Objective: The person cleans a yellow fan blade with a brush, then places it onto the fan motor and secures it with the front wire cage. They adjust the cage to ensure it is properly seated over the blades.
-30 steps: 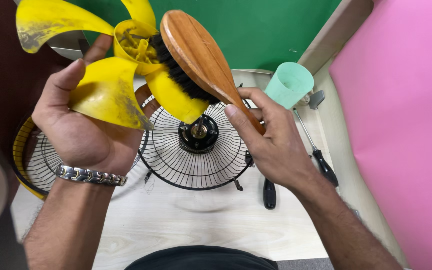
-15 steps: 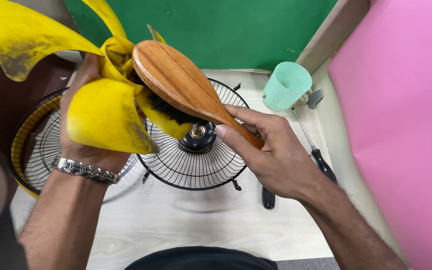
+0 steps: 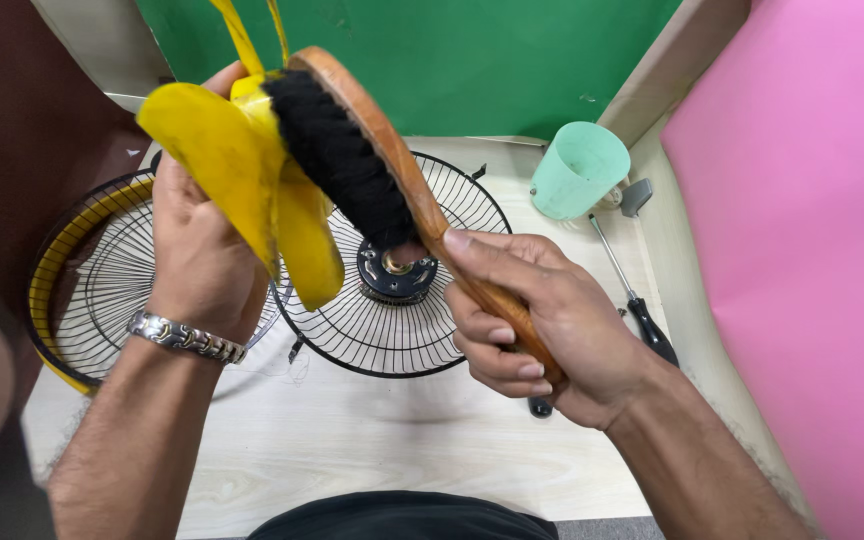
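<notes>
Above the pale tabletop, the left hand clasps the yellow fan blade. Just beside it, the right hand wraps the wooden brush handle, long axis slanting up-left, bristles touching the blade over the black fan grille.

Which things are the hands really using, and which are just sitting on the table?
In use:
- yellow fan blade, held in the left hand
- wooden brush, gripped by the right hand, bristles against the blade

Just lying about:
- fan grille with motor hub
- yellow-rimmed grille
- green cup
- screwdriver
</notes>
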